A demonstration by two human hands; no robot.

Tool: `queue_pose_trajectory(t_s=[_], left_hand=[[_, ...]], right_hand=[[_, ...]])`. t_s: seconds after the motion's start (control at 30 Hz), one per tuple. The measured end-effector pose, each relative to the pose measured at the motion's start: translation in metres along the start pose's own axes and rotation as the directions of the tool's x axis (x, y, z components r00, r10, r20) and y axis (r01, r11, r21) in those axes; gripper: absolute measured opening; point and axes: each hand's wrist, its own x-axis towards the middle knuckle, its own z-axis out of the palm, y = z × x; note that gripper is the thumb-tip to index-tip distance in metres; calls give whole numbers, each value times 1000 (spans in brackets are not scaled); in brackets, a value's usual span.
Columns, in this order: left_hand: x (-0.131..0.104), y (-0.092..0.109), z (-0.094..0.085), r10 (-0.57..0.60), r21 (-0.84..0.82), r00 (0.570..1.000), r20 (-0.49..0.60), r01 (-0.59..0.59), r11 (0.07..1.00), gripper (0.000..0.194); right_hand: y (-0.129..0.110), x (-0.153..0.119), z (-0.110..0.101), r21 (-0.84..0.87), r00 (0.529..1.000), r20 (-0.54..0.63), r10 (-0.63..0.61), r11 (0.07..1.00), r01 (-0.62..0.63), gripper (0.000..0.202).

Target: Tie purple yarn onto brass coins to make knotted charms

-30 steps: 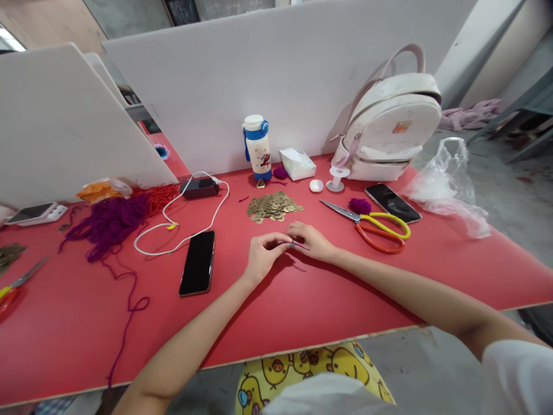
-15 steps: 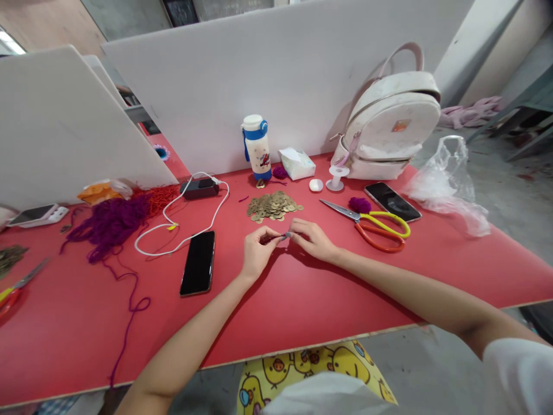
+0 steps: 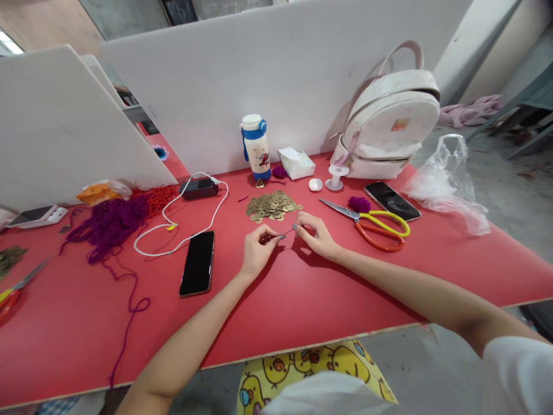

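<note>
Purple yarn [image 3: 289,231] pinched straight btwn L hand [image 3: 258,251] & R hand [image 3: 318,237], nr round coins [image 3: 272,206].

No readable text or numbers.

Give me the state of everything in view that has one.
Purple thread: stretched straight
Left hand: pinching the thread
Right hand: pinching the thread
Holed coins: heaped
Scissors near right hand: blades shut
Left-edge scissors: blades seemingly shut
Water bottle: upright, lid on
White backpack: upright
Phone beside backpack: screen dark
Phone near left hand: screen dark
Tissue pack: open
White spool: upright
Plastic bag: crumpled
White cable: looped loosely
</note>
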Motion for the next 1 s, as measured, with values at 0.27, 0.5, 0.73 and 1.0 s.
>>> queue_pose_trajectory(t_s=[0.27, 0.5, 0.73, 1.0], left_hand=[[-2, 1, 0, -60, -93, 995, 77, 67, 993, 28], [-2, 6, 1, -71, -27, 997, 5, 71, 997, 14], [1, -1, -1, -17, -66, 999, -46, 13, 998, 19], [1, -4, 0, 1, -97, 999, -39, -4, 995, 15]], right_hand=[[7, -1, 2, 46, 999, -26, 43, 998, -42, 36], [9, -3, 4, -79, 986, -152, -61, 996, 50, 12], [4, -4, 4, -279, 988, 44, -148, 948, 154, 15], [9, -2, 11, -328, 994, 98, -50, 941, 80, 16]])
